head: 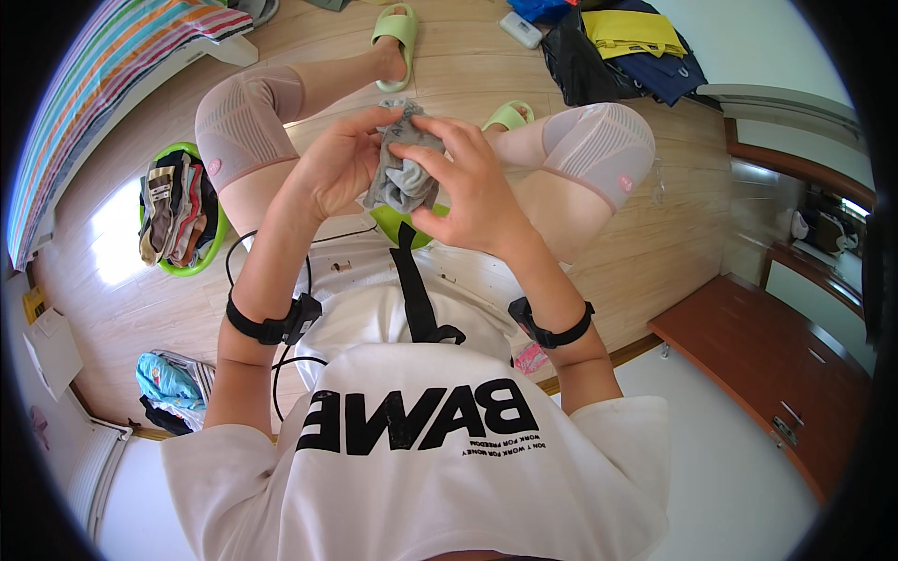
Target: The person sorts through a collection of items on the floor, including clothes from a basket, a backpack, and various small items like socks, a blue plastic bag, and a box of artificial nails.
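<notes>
Between my two hands, above my lap, is a bunched grey sock-like cloth (407, 168). My left hand (337, 165) holds its edge, with the thumb near the top. Fingers of my right hand (470, 186) press on its front, and the right thumb is at its lower end. Part of a bright green object (428, 228) shows just below the cloth; the rest of it is hidden. On the floor to the left stands a green basin (223, 235) filled with rolled or folded socks (172, 207) in brown, black, red and tan.
Folded clothes (168, 382) lie at lower left. A bed with a striped cover (119, 77) is at upper left. A yellow bag (628, 34) rests on dark bags at upper right, near a white device (520, 29). A brown wooden cabinet (758, 357) stands at right. Black cables run by my left arm.
</notes>
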The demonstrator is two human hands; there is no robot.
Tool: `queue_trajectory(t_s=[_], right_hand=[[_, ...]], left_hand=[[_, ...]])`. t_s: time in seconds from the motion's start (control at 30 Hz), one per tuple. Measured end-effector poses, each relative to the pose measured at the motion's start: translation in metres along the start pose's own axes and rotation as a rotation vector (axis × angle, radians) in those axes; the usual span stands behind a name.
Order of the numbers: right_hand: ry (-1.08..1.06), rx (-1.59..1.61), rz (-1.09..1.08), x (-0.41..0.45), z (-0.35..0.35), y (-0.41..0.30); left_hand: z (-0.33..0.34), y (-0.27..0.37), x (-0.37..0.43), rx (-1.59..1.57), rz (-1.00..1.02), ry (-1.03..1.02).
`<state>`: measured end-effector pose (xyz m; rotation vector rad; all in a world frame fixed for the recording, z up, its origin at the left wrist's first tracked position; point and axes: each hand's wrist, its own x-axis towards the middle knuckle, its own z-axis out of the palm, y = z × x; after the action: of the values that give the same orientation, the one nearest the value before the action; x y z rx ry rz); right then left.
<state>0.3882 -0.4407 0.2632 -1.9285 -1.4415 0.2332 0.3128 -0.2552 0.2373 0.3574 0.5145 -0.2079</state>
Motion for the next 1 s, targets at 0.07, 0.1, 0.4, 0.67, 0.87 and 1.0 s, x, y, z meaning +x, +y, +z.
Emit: queue_trajectory(t_s=[0.07, 0.1, 0.4, 0.67, 0.87, 1.0], right_hand=[[0.022, -0.073, 0.004, 0.000, 0.004, -0.002], [0.022, -0.072, 0.003, 0.000, 0.006, -0.001], [0.020, 0.173, -0.006, 0.001, 0.009, -0.009], [0.055, -0.254, -0.101, -0.004, 0.024, 0.007], [0.009, 0.144, 0.098, 0.003, 0.002, -0.003], [0.028, 0.239, 0.180, 0.002, 0.001, 0.002]], left_hand=[[0.004, 0.003, -0.003, 0.026, -0.014, -0.004], [0.005, 0.004, -0.004, 0.052, -0.028, -0.006], [-0.026, -0.008, 0.004, 0.074, -0.022, 0.006], [-0.023, -0.011, 0.012, -0.159, -0.110, 0.069], [-0.027, -0.016, 0.013, -0.034, 0.009, 0.110], [-0.014, -0.022, 0.003, 0.253, 0.166, 0.087]])
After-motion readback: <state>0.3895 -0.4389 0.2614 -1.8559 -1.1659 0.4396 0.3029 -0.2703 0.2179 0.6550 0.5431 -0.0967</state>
